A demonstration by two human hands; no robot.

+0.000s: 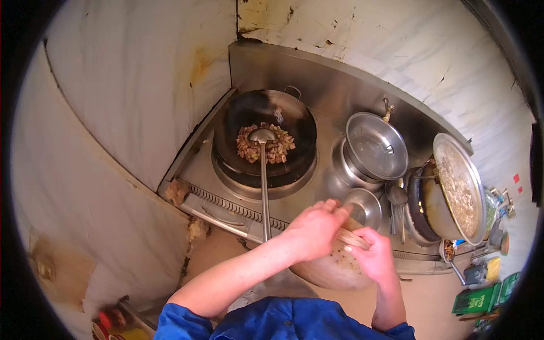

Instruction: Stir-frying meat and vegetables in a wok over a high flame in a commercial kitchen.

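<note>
A round, pale brown lid (pixel 327 272) with dark specks is tilted in front of my body. Across it runs a wooden handle bar (pixel 355 239). My right hand (pixel 374 253) grips the near right end of that bar, thumb on top. Over the bar's other end lies my left hand (pixel 316 231), its fingers curled over and partly hidden. Beyond, on the stove, a dark wok (pixel 272 102) holds diced meat (pixel 280 148). A steel ladle (pixel 263 182) rests in it, its bowl upside down on the meat and its long handle pointing towards me.
Steel bowls (pixel 376 144) are stacked under a tap (pixel 387 108). A smaller metal bowl (pixel 363 208) and several spoons (pixel 397 197) lie nearer. Far right, a wide basin (pixel 461 191) of frothy liquid sits on a pot. Green bins (pixel 476 299) stand lower right; a wall (pixel 106 148) bounds the left.
</note>
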